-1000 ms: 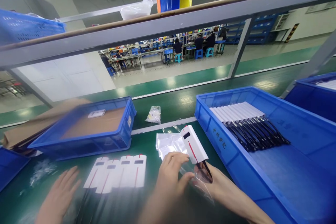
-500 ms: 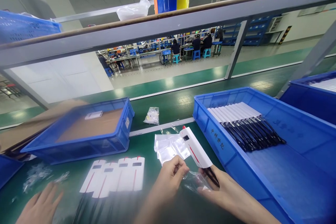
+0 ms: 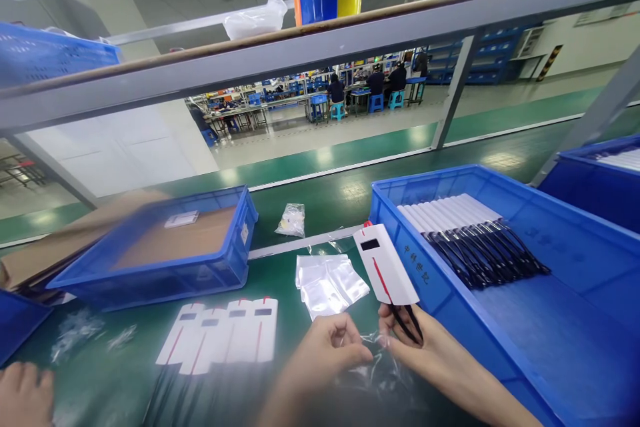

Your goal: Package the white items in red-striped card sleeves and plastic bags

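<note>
In the head view, the right hand [image 3: 429,347], right of the flat bags [image 3: 330,283], has its fingers closed on the cable [image 3: 413,323] of a white device [image 3: 387,267], tilted just above it. The left hand [image 3: 323,350], just in front of the flat bags, curls its fingers at a clear bag [image 3: 377,373]; whether they grip it I cannot tell. Four devices [image 3: 240,333] lie left of the flat bags.

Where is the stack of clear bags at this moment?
In the head view, the bag stack lies near centre on the green table, beyond the left hand, left of the white device above the right hand.
</note>
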{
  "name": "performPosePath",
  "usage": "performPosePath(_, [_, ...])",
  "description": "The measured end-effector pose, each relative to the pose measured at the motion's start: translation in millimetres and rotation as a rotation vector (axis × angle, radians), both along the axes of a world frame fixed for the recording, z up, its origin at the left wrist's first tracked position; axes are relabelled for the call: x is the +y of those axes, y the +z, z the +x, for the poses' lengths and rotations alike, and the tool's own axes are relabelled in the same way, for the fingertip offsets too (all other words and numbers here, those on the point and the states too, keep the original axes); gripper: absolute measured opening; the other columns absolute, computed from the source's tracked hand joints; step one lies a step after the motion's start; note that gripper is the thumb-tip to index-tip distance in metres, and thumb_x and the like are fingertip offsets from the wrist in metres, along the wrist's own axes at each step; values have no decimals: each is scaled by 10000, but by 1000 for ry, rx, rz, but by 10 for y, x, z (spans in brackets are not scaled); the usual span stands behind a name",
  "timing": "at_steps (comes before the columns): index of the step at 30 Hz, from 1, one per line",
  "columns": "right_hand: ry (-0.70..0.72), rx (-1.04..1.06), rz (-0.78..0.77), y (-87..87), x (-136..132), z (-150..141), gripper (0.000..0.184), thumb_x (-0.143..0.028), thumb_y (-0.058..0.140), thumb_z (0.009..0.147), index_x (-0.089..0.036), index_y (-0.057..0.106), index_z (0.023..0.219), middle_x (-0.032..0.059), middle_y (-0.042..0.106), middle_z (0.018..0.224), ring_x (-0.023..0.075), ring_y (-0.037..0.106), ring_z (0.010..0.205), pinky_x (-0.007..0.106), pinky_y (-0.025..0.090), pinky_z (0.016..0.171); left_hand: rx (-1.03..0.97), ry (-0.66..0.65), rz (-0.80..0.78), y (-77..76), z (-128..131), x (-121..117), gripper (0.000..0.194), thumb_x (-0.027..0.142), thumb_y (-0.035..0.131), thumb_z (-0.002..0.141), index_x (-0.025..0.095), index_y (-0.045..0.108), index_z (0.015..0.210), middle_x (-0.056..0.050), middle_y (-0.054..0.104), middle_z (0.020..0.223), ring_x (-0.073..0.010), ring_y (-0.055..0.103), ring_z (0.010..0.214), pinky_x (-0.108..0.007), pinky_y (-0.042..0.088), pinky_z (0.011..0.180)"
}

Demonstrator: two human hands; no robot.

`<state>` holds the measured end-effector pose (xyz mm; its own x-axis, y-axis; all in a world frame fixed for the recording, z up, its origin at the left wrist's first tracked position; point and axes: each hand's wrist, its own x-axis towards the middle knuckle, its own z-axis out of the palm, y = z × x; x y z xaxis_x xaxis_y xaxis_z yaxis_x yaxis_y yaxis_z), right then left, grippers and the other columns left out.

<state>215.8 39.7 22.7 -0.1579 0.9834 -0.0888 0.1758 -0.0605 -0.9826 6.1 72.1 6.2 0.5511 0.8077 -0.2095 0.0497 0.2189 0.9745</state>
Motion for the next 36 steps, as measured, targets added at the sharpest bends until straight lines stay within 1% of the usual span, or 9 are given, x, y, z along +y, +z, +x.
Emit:
performPosePath(5, [-22, 2, 1, 23, 0, -50, 299, -439, 705, 856, -195, 626, 1008, 58, 672, 966, 265, 662, 976, 326, 567, 849, 40, -12, 11, -47, 62, -43, 261, 299, 820, 711, 150, 606, 704, 16, 590, 621, -99, 475, 564, -221, 292, 540])
performPosePath(10, [-80, 41, -1, 51, 4, -38, 359, -502, 691, 873, -203, 598, 1048, 81, 649, 1065, 275, 639, 1069, 346, 544, 954, -40, 0, 14, -36, 11, -40, 374, 424, 798, 759, 158, 548, 679, 47, 494, 539, -79, 395, 506, -218, 235, 490])
performPosePath(13, [-49, 63, 1, 70, -8, -30, 325, -456, 706, 865, -206, 601, 1044, 74, 645, 1059, 270, 629, 1081, 358, 531, 988, -52, -14, 0, -28, -22, -26, 420, 480, 809, 740, 152, 554, 679, 61, 446, 519, -71, 352, 500, -214, 224, 480])
performPosePath(18, [78, 116, -15, 111, -75, -60, 293, -305, 734, 823, -215, 611, 1073, 44, 648, 1043, 252, 618, 1090, 352, 514, 1012, -10, -140, -111, -39, -68, 40, 441, 489, 858, 662, 147, 579, 666, 52, 484, 538, -71, 388, 495, -210, 237, 472])
performPosePath(24, [111, -58, -33, 95, -152, -12, 158, -346, 642, 903, -209, 641, 982, 41, 660, 962, 277, 637, 1044, 352, 538, 942, 52, -293, -156, -61, -222, 192, 448, 503, 865, 653, 152, 587, 660, 54, 513, 533, -63, 394, 464, -216, 245, 467])
performPosePath(28, [-6, -26, -31, 86, -186, 32, 266, -424, 725, 826, -199, 678, 960, 60, 700, 960, 294, 663, 1009, 355, 561, 919, 93, -293, -137, -89, -325, 259, 488, 560, 859, 633, 146, 602, 668, 52, 534, 555, -66, 412, 492, -214, 273, 493])
performPosePath(31, [-86, 88, -62, 127, -208, -17, 444, -397, 791, 740, -203, 677, 1123, 83, 697, 1140, 304, 622, 1165, 397, 484, 1079, 119, -316, -152, -101, -325, 263, 515, 595, 862, 602, 143, 629, 686, 52, 538, 568, -73, 438, 516, -217, 293, 514])
performPosePath(34, [-26, 128, -78, 172, -195, -91, 447, -348, 785, 731, -204, 669, 1137, 72, 674, 1190, 294, 602, 1191, 407, 437, 1121, 116, -338, -163, -98, -278, 248, 539, 626, 856, 586, 146, 630, 678, 50, 541, 568, -79, 449, 525, -220, 302, 522])
performPosePath(36, [70, 70, -68, 191, -169, -122, 292, -345, 742, 781, -204, 678, 1028, 47, 686, 1066, 279, 632, 1073, 375, 511, 1009, 106, -349, -159, -93, -253, 240, 546, 634, 853, 584, 147, 618, 660, 45, 550, 572, -80, 452, 530, -221, 304, 526])
